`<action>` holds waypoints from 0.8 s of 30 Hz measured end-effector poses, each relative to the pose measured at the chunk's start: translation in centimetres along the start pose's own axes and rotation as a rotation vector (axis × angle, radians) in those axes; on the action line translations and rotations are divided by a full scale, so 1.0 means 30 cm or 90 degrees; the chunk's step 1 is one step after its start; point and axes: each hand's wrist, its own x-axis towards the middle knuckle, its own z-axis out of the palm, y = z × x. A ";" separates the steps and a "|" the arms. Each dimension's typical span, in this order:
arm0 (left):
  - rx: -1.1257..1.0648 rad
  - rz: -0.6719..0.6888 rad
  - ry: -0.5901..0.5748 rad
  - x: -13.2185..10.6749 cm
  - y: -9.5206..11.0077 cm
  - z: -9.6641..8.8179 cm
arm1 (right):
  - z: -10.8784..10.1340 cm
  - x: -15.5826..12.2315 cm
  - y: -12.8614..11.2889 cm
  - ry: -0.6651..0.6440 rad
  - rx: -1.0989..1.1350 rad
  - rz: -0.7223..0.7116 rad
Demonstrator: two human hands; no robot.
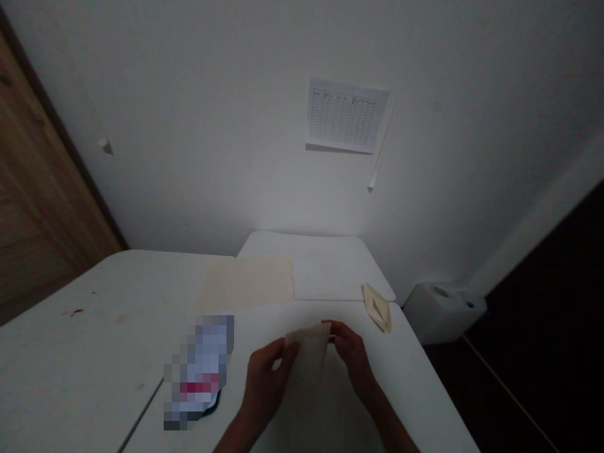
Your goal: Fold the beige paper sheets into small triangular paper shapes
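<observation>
A thin, pale sheet of paper (307,358) is raised between my two hands above the front of the white table. My left hand (268,371) pinches its left edge between thumb and fingers. At the upper right corner, the fingers of my right hand (348,345) are closed on the sheet. Its lower part is dim and blends into the tabletop, so where it ends is unclear. To the right of my right hand lies a folded cream paper (377,308). Behind my left hand, a flat cream sheet (248,283) rests on the table.
Left of my hands is a pixelated phone-like device (202,365). The white table (117,302) meets a wall bearing a printed chart (346,116). A white box (443,311) stands beyond the table's right edge, and a wooden door (42,157) is at far left.
</observation>
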 end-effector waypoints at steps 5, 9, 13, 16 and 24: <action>-0.245 -0.201 -0.070 0.009 -0.023 0.029 | 0.035 0.025 0.026 -0.002 0.061 0.089; -0.238 -0.214 -0.064 0.018 -0.048 0.040 | 0.049 0.037 0.087 0.037 0.093 0.153; -0.200 -0.246 0.011 0.022 -0.062 0.040 | 0.051 0.034 0.119 0.047 0.096 0.166; -0.205 -0.259 0.047 0.021 -0.072 0.042 | 0.051 0.026 0.122 0.045 0.094 0.169; -0.208 -0.249 0.068 0.012 -0.068 0.043 | 0.051 0.006 0.106 0.041 0.101 0.161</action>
